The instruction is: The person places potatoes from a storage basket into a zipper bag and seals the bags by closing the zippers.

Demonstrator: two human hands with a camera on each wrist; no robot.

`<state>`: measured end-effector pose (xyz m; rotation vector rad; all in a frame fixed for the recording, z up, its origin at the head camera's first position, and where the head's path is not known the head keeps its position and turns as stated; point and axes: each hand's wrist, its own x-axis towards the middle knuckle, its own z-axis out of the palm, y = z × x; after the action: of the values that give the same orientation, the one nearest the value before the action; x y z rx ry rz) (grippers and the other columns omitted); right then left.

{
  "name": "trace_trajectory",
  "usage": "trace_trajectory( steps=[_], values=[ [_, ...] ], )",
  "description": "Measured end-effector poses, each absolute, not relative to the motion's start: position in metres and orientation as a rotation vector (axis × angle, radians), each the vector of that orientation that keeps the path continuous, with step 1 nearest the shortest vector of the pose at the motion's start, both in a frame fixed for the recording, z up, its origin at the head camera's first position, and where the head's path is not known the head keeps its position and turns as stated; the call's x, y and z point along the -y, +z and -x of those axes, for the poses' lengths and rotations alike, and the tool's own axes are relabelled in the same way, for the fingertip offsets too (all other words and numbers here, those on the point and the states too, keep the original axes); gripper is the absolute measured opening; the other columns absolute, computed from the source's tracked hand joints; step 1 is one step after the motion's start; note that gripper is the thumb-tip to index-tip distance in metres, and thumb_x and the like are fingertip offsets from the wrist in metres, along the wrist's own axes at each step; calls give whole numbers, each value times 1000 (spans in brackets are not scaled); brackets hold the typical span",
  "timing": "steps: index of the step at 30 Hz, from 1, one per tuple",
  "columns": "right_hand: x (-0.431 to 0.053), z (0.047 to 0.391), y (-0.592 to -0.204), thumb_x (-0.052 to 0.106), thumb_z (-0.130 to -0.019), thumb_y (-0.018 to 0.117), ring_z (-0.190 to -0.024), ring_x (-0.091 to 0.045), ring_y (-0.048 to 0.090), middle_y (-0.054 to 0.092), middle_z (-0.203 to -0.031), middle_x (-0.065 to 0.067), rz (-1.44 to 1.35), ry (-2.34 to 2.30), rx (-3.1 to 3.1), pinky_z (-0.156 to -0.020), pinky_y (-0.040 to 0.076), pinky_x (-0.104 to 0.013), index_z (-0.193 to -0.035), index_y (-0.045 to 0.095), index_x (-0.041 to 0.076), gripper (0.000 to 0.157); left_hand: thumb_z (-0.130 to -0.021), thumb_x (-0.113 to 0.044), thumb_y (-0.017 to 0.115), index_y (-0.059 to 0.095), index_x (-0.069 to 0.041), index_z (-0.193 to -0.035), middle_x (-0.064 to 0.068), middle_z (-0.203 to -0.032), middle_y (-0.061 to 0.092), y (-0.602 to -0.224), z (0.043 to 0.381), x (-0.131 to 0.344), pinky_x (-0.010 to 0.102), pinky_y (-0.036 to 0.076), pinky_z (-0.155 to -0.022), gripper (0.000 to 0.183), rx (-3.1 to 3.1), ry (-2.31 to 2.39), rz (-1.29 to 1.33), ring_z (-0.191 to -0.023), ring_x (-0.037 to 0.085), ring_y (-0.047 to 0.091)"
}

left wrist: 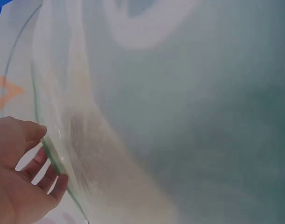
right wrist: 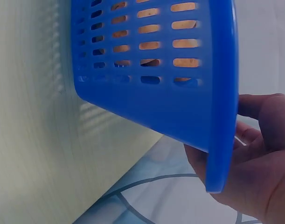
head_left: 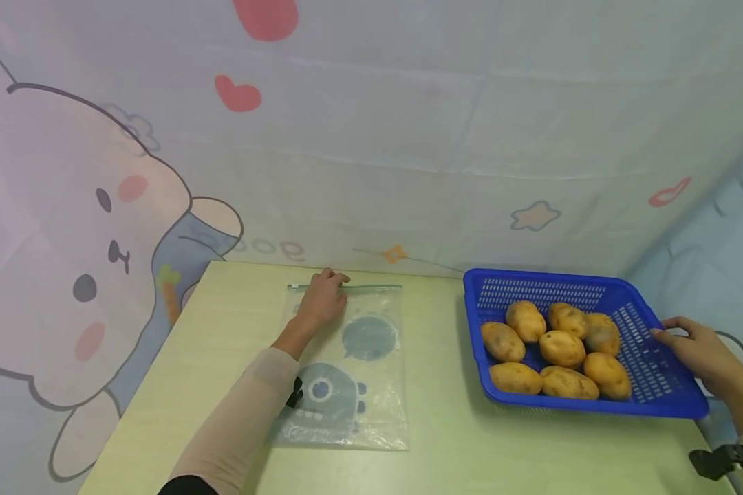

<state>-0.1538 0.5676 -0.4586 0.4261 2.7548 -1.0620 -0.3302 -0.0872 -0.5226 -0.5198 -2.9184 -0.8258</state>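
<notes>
Blue basket (head_left: 594,407) of potatoes (head_left: 562,348) at 3 o'clock of the zip bag (head_left: 356,375), which lies on the table (head_left: 446,454).
Basket: likely stiff and heavy when loaded; hold by opposite rims, 3 and 9 o'clock. Right hand (head_left: 700,350) grips the 3 o'clock rim. Bag: likely light, limp, slippery; hold by the 12 o'clock zip edge (head_left: 374,286), which the left hand (head_left: 324,299) pinches.

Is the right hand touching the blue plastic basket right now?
Touching: the right wrist view shows the right hand gripping the blue plastic basket by its rim, digits on both sides.
</notes>
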Motion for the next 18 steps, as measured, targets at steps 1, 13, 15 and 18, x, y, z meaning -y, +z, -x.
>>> trace_trajectory(
  steps=[1,13,15,18],
  values=[
    [-568,154,-460,35,-115,38,-79,-26,69,61,-108,-40,-433,-1074,-2746,-64,62,-43,-141,30,-20,61,-104,-6,63,69,-6,-133,15,-127,60,-524,330,88,48,53,-94,30,2920,-834,515,-117,39,55],
    [-569,154,-465,36,-114,40,-77,-27,69,59,-108,-43,-479,-1065,-2763,-63,62,-43,-142,29,-20,63,-101,-9,62,71,-10,-110,8,-114,59,-519,321,97,45,52,-92,13,2852,-831,686,-112,33,54],
    [-569,153,-465,35,-114,41,-77,-27,69,60,-106,-42,-481,-1068,-2773,-62,61,-43,-141,30,-20,62,-101,-10,64,72,-10,-109,6,-112,59,-513,320,97,45,51,-94,11,2825,-811,769,-113,32,55],
    [-568,153,-465,34,-114,42,-76,-27,68,60,-104,-41,-484,-1065,-2781,-62,61,-42,-140,31,-20,61,-102,-11,65,72,-10,-109,3,-110,58,-499,316,94,43,51,-95,10,2795,-792,898,-111,28,54]
  ],
)
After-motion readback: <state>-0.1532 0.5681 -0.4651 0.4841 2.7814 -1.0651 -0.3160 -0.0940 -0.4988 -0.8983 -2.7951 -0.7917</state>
